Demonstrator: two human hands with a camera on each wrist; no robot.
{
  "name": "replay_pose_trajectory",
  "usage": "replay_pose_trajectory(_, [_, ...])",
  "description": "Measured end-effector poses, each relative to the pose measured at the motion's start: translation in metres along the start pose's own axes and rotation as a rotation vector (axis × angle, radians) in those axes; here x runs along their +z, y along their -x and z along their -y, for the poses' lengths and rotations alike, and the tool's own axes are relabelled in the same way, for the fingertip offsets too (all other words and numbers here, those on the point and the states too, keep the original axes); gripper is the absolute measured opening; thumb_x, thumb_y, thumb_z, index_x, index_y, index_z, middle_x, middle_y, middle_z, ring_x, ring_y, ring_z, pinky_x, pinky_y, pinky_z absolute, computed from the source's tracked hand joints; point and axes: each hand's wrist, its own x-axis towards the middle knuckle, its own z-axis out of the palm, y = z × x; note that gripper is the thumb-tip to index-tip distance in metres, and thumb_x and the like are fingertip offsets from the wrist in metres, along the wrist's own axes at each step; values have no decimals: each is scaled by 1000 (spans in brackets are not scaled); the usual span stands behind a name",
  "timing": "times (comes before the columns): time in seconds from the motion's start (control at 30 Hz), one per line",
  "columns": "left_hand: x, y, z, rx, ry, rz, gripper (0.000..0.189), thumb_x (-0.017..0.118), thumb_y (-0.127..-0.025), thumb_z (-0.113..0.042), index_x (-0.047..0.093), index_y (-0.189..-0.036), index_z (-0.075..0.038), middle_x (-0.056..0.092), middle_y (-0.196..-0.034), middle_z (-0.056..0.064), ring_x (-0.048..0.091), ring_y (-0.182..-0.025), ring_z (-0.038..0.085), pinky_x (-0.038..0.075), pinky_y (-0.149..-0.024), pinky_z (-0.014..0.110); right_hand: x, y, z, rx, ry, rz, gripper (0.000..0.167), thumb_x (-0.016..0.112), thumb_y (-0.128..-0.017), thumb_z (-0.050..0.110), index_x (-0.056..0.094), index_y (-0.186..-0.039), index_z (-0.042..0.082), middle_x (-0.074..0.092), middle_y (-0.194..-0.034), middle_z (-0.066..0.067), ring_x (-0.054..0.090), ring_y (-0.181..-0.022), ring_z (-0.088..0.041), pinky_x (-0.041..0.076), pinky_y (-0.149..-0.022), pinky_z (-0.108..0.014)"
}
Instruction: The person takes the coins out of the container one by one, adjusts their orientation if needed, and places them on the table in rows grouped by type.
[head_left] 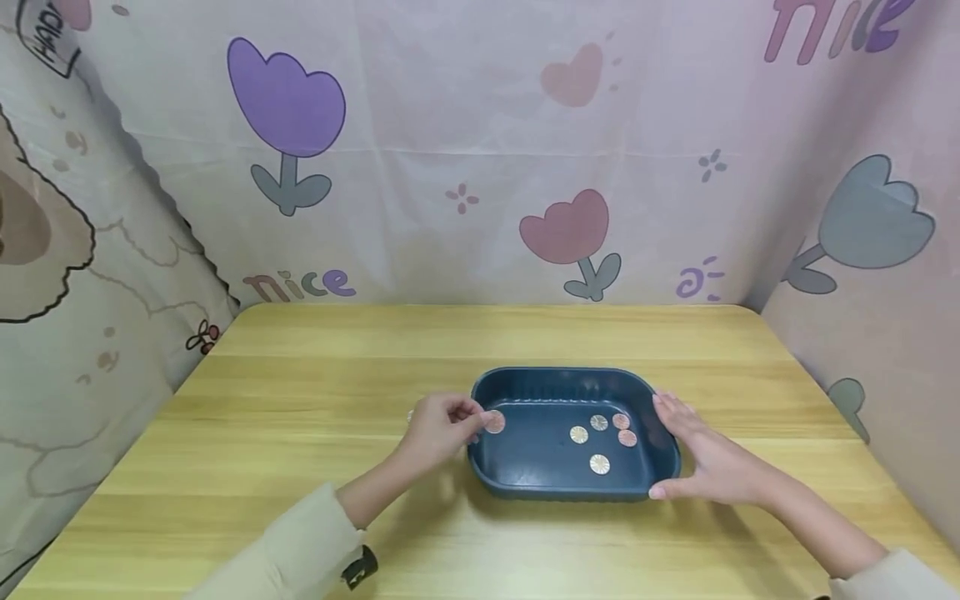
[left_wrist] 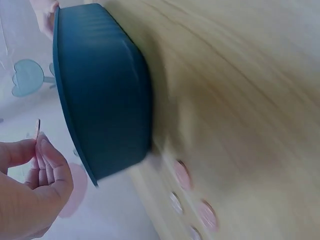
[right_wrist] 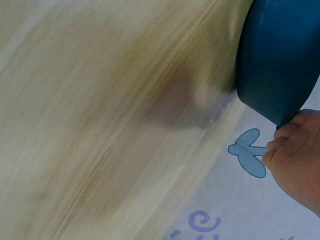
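Dark blue dish (head_left: 532, 458) sits on the worktop (head_left: 337, 367). Left hand (head_left: 441, 429): thumb and fingers pinched together on a copper-coloured coin (head_left: 496, 422), above the dish's left end. Right hand (head_left: 714, 463): spans and holds the dish's right end, thumb at the near corner. Five coins (head_left: 599, 464) lie inside the dish, toward its right end. Loose coins (left_wrist: 207, 215) on the worktop, beyond the dish's left end.
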Motion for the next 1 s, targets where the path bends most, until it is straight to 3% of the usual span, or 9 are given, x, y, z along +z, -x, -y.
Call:
replay_pose_trajectory(0.23, [-27,9,15,-76,-3,-64,13,67,-83,-9,66,-80,4,65,-69,13,60,-58,16,45,-49,19,-3,0,1,-9,1,-5,114,78,-66,48,14,-146,-3,12,-152,-27,4,-143,-37,-7,-98,-1])
replay_pose_trajectory(0.53, [-50,16,51,-184,-116,-111,8,63,-83,-4,66,-81,3,64,-71,11,59,-61,14,51,-55,23,-1,4,0,-1,24,-7,113,77,-67,48,16,-144,-7,15,-150,-30,2,-144,-33,-7,-96,4])
replay_pose_trajectory(0.8, [-70,26,78,-286,-161,-45,13,59,-87,-2,63,-86,10,63,-71,10,59,-61,11,53,-57,20,1,1,0,-6,10,4,112,76,-68,48,15,-145,-6,14,-151,-29,0,-144,-29,-8,-96,4])
replay_pose_trajectory(0.9, [-74,26,81,-326,-156,-31,14,58,-87,-2,62,-88,11,62,-73,11,58,-61,11,53,-57,20,1,1,0,-4,7,6,113,77,-68,48,14,-145,-5,13,-151,-29,1,-144,-32,-8,-96,3])
replay_pose_trajectory(1.0, [-79,27,83,-320,-178,2,15,57,-88,-2,62,-90,12,62,-74,11,58,-61,11,53,-58,20,1,0,0,2,4,6,113,77,-67,49,14,-146,-4,13,-151,-28,1,-144,-33,-8,-95,3])
